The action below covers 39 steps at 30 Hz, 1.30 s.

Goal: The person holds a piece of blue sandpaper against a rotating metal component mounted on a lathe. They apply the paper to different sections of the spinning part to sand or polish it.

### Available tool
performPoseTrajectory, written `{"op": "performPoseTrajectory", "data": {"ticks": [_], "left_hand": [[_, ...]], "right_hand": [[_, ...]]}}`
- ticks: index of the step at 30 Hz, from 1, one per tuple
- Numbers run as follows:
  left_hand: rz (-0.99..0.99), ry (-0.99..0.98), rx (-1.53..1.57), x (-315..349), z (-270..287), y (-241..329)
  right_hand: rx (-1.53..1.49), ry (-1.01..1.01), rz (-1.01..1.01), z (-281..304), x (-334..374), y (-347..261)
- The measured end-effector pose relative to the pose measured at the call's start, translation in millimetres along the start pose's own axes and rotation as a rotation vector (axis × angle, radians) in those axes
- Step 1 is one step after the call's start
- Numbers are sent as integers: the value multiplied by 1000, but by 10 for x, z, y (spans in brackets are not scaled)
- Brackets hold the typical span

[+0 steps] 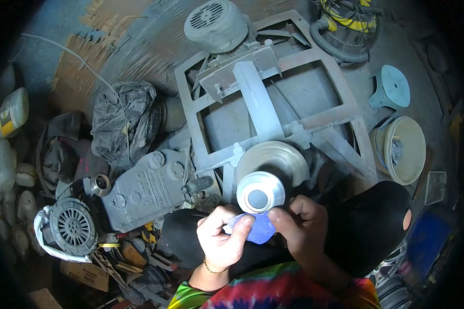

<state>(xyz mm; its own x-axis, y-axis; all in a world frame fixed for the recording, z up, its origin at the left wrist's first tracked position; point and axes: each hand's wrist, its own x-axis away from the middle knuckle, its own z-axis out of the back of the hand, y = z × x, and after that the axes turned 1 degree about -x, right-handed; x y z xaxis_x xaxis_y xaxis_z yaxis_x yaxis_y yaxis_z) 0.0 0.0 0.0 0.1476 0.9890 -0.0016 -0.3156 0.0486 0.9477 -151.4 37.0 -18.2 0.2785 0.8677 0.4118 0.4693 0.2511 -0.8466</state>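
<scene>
A shiny round metal piece (pixel 275 191) with a darker grey centre sits just in front of my body, overlapping a larger grooved metal wheel (pixel 250 157). Close against its near edge is a blue flexible sheet with small dark holes (pixel 262 229), which looks like a sanding disc. My left hand (pixel 222 238) is closed on the sheet's left side, thumb on top. On the other side my right hand (pixel 307 226) has its fingers curled and its thumb pressed at the sheet's upper right edge, beside the metal piece. Whether either hand also touches the metal is hidden.
Beyond the wheel stands a metal frame (pixel 353 110) carrying a motor (pixel 219 31). At right are a bucket (pixel 407 149), a light blue stool (pixel 394 87) and a vacuum cleaner (pixel 345 31). A dusty metal casting (pixel 144 193) and a round vented machine (pixel 73 226) lie left.
</scene>
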Motion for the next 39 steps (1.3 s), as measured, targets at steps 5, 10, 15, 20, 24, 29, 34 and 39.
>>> {"op": "performPoseTrajectory", "data": {"ticks": [5,10,15,20,24,29,34,39], "left_hand": [[-19,-34,-18,-24,-14,-11],[-24,-30,-10,-36,-18,4],[-33,-30,-10,-40,-11,-8],[-23,-33,5,-43,-17,9],[-5,-30,29,-29,-16,-7],[4,-20,14,-30,-17,1],[-10,-26,13,-28,-16,-11],[-16,-29,13,-35,-28,1]], "right_hand": [[1,26,26,20,-18,15],[-1,23,4,16,-17,5],[-55,14,-9,-5,-9,-5],[-37,12,19,7,-3,35],[-58,21,-4,-5,-3,27],[-18,14,-5,12,-2,31],[-42,21,-40,12,8,14],[-5,19,-38,21,3,8]]}}
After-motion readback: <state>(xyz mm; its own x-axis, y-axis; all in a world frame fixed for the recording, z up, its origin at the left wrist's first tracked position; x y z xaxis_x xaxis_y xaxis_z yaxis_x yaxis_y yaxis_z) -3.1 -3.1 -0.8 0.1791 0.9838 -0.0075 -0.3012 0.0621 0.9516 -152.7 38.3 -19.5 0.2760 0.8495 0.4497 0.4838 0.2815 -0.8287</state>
